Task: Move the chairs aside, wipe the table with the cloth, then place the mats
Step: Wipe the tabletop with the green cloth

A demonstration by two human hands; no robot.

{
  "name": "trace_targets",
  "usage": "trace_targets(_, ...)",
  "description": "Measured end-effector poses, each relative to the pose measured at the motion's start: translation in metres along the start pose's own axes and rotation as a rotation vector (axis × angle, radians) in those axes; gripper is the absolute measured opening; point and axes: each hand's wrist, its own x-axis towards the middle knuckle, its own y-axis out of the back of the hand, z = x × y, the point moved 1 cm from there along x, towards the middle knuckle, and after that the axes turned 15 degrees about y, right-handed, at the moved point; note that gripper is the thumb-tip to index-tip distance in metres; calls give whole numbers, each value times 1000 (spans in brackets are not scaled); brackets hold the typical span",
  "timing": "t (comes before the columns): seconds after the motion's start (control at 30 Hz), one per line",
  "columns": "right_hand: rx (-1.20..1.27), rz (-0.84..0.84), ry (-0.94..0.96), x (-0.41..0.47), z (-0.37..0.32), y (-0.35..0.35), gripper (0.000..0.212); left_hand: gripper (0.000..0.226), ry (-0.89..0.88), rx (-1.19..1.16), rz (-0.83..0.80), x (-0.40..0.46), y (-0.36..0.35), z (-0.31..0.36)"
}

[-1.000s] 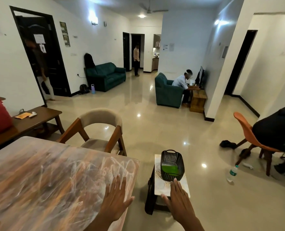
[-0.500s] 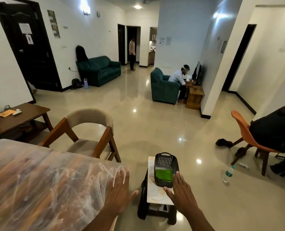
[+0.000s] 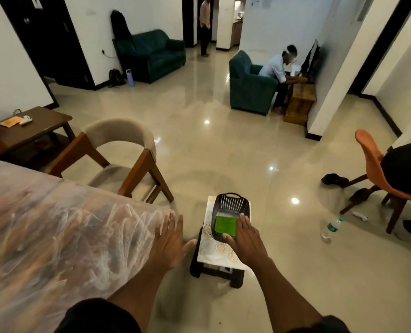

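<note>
Since a second ago, the right hand (image 3: pixel 244 239) has reached forward from the near edge of the small stool (image 3: pixel 220 251) to the black basket (image 3: pixel 231 207); its straight, spread fingers now lie over the basket's near rim and the right edge of the green cloth (image 3: pixel 224 224), not gripping it. The left hand (image 3: pixel 171 239), blurred, has slid to the table's right corner and is released, fingers straight, thumb out past the edge.

Nearest, on the left, the table (image 3: pixel 55 236) is covered in shiny clear plastic. To its right, the low stool stands on the floor with a patterned top. The basket sits on its far half, long axis running near to far, handle at the far end. The folded cloth lies flat in the basket's bottom, roughly square, edges in line with the basket.

Just beyond the table's far right edge stands a wooden chair (image 3: pixel 118 159) with a beige curved back, seat facing the table. A water bottle (image 3: pixel 330 228) stands on the floor to the right, near an orange chair (image 3: pixel 377 169). Farther off are two green sofas.
</note>
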Motion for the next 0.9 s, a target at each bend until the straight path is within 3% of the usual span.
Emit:
trace_targets(0.1, 16, -28, 19, 16, 14, 0, 141, 102, 38, -5, 20, 9, 7, 15)
trace_targets(0.17, 27, -25, 25, 25, 23, -8, 129, 126, 42, -38, -25, 17, 9, 22)
trace_targets(0.27, 54, -50, 24, 40, 36, -21, 141, 146, 70, -93, -125, 30, 11, 29)
trace_targets(0.33, 49, -54, 17, 42, 43, -25, 149, 143, 75, -66, -127, 32, 8, 38)
trace_targets(0.4, 69, -92, 16, 58, 45, -33, 148, 125, 78, -34, -153, 43, -5, 41)
trace_targets(0.47, 77, -117, 5, 74, 46, -36, 140, 102, 86, -29, -179, 59, -16, 46)
trace_targets(0.53, 65, -128, -25, 90, 48, -35, 131, 95, 71, -48, -220, 81, -20, 53)
trace_targets(0.7, 35, -158, -58, 114, 73, -25, 102, 95, 13, -50, -259, 132, -27, 76)
trace_targets(0.9, 28, -163, -80, 152, 131, -36, 100, 112, -88, -31, -274, 193, -48, 104)
